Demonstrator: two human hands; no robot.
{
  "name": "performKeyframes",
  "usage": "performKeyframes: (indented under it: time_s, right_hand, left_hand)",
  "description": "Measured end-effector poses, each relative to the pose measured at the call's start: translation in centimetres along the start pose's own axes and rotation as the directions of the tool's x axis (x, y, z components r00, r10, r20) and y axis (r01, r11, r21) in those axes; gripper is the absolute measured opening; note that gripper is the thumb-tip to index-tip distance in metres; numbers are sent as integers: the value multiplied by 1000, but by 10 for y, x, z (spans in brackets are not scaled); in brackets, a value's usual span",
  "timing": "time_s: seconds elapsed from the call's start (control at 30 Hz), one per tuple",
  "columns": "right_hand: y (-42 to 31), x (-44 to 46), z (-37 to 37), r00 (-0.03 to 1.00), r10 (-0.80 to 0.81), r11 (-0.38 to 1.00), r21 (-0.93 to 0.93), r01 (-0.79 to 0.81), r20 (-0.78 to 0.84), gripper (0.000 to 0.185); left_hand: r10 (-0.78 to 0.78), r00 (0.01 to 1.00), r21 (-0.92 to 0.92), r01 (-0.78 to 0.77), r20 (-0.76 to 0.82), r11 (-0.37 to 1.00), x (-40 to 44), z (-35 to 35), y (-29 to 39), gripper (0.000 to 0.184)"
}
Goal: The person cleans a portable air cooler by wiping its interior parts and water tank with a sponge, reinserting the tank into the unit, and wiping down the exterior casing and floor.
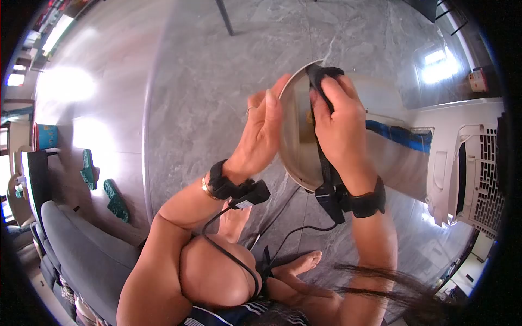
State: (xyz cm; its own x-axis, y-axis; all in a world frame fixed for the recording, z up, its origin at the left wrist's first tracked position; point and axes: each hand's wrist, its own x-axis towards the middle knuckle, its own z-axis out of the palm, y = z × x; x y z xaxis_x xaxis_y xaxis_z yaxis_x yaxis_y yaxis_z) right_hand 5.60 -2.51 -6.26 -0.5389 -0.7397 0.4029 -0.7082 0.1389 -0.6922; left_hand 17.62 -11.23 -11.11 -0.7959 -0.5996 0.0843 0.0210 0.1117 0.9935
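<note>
A round, shallow, pale metal-looking dish (293, 125) with a thin light rim is held tilted on edge in front of me. My left hand (260, 130) grips its left rim, thumb near the edge and the other fingers partly hidden. My right hand (342, 119) is closed around a dark, soft-looking black piece (329, 72) at the upper right of the dish. A dark strip runs down the dish beside this hand; I cannot tell whether it belongs to that piece. The palm hides part of the dish.
At right stands a white appliance (440, 163) with a dark grille and a blue strip (399, 136) beside it. A black cable (231, 255) runs between my wrist straps. Green slippers (115, 200) lie at left near a grey chair (81, 244). Grey marble-look tiles cover the floor.
</note>
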Motion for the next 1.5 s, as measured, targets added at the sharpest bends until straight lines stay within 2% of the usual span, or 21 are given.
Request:
performKeyframes:
  time_s: [0.03,0.1,0.17,0.23,0.27,0.33,0.37,0.47,0.57,0.6,0.67,0.8,0.93,1.0,1.03,1.1,1.17,1.23,1.27,1.33,1.5]
  right_hand:
    - [-1,1,0,1000,3,1000,1,-3,-1,12]
    - [-2,4,0,979,-179,981,-53,185,94,17]
    - [-1,7,-1,962,-233,968,-59,243,144,19]
    - [1,7,-1,887,-376,921,3,389,267,9]
    - [-1,6,-4,886,-376,921,6,389,269,9]
    - [-11,2,-13,785,-402,887,-11,461,472,6]
    - [-13,1,-16,784,-402,887,-10,461,472,6]
    - [-18,-4,-25,633,-457,822,24,570,624,5]
    - [-15,-3,-21,693,-488,803,-38,595,530,5]
    - [-13,0,-19,694,-487,804,-38,593,531,5]
    - [-10,9,-13,791,-448,805,-195,560,416,4]
    - [1,18,-7,869,-410,821,-302,484,278,4]
    - [2,20,-4,894,-366,897,-158,413,259,6]
    - [-2,15,-6,850,-368,928,98,359,378,6]
    - [-4,11,-7,851,-366,929,99,356,377,6]
    - [-6,6,-12,816,-323,946,195,260,479,5]
    - [-6,3,-16,804,-338,939,234,252,490,5]
    - [-8,-5,-19,785,-255,946,314,81,565,4]
    - [-8,-8,-20,787,-254,946,312,83,562,4]
    - [-8,-14,-23,761,-233,944,329,28,606,4]
    - [-11,-25,-43,699,-172,967,254,-14,694,5]
  left_hand:
    - [18,1000,9,-18,-5,1000,1,0,1,58]
    - [38,999,17,-38,-11,999,2,1,5,59]
    - [18,1000,42,-17,-13,999,1,0,9,60]
    - [18,1000,45,-18,-9,999,2,-1,13,60]
    - [19,1000,50,-18,-7,999,2,-1,14,60]
    - [16,1000,18,-16,-21,1000,2,1,6,60]
    - [19,999,-16,-20,-31,1000,3,2,5,60]
    - [-3,1000,-90,1,-22,996,2,3,4,58]
    - [26,1000,-132,-27,-6,991,4,3,1,57]
    - [57,998,-126,-55,7,991,4,3,1,57]
    - [37,999,-112,-37,2,993,3,3,2,57]
    - [47,998,-100,-43,31,994,10,-1,3,56]
    - [-33,999,-72,36,38,997,11,-3,6,56]
    - [29,999,-126,-23,45,992,14,-3,1,58]
    - [26,999,-125,-20,47,992,13,-3,1,58]
    - [-44,998,-146,51,48,988,14,-3,5,60]
    - [-89,995,-151,96,53,984,14,-2,5,63]
    - [-114,992,-277,123,46,953,16,0,1,63]
    - [-112,993,-276,121,49,953,17,3,2,63]
    - [-106,994,-440,109,31,891,19,8,5,61]
    - [-85,996,-509,91,36,856,16,10,11,57]
